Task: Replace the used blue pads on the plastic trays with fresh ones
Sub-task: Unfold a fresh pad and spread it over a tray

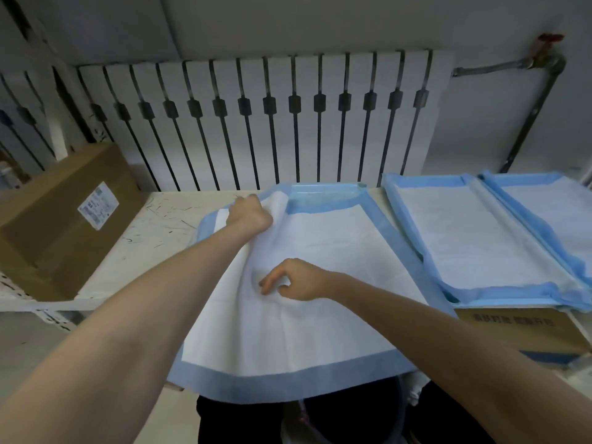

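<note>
Centre pad (320, 251): white with a blue border, spread across the middle of the frame. Its near edge hangs over the table front at bottom centre, and its left side is raised in a loose fold.
Blue tray (323, 191): under the pad; only the far rim shows, just above the pad's top edge.
Left hand (250, 214): upper left part of the pad, fingers curled tight around the lifted fold near the far left corner.
Right hand (296, 280): centre of the pad, thumb and forefinger pinching a small crease of the white surface, other fingers curled.
Second pad (474, 238): right of centre, just beside the centre pad, lying flat in its tray.
Third pad (554, 213): far right edge, overlapping the second one along a pale strip.
Flat carton (519, 328): lower right, under the two right-hand pads, printed text on its front.
Table (160, 225): white top with dark scratches, left of the centre pad.
Cardboard box (57, 225): left edge, on the table, white label (97, 206) on top.
Radiator (256, 116): white, ribbed, along the wall behind.
Pipe (541, 100): upper right, grey, with a red valve on top.
</note>
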Available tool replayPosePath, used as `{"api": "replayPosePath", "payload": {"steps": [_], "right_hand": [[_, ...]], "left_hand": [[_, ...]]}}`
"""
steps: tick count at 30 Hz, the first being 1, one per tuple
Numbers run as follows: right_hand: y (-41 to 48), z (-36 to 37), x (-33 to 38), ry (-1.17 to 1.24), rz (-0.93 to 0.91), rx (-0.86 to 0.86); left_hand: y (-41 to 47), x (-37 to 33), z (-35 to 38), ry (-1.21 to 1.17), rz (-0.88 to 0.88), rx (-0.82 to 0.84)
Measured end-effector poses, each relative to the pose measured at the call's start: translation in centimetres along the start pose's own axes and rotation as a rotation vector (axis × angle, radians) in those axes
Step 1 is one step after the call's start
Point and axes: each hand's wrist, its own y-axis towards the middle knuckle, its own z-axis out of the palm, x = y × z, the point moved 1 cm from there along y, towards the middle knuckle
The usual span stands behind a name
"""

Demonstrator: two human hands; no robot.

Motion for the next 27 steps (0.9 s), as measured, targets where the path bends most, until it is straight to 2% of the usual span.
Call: {"api": "replayPosePath", "payload": {"steps": [4,9,13,16,20,22,27], "right_hand": [[0.7,-1.9,-3.2,-0.027,0.11,-0.161],[1.1,-3.1,-7.1,-0.162,0.25,-0.083],[0.7,-3.8,-9.3,-0.152,0.291,-0.102],[0.4,-4.8,-10.4,-0.138,0.302,-0.146],[0.2,-5.1,-11.0,-0.146,0.321,-0.116],[0.1,-4.9,-10.7,-0.165,0.336,-0.086],[-0.3,-4.8,-9.1,-0.172,0.372,-0.093]], "left_hand": [[3.1,-1.0,1.2,0.118,0.161,-0.007],[6.5,-3.4,2.8,0.167,0.331,0.09],[8.1,-4.8,3.6,0.241,0.261,0.166],[8.8,-5.4,3.5,0.248,0.16,0.108],[8.1,-6.2,2.2,0.347,0.069,0.044],[7.9,-6.4,1.3,0.266,0.054,0.073],[5.9,-7.2,-2.4,-0.161,0.024,0.075]]}}
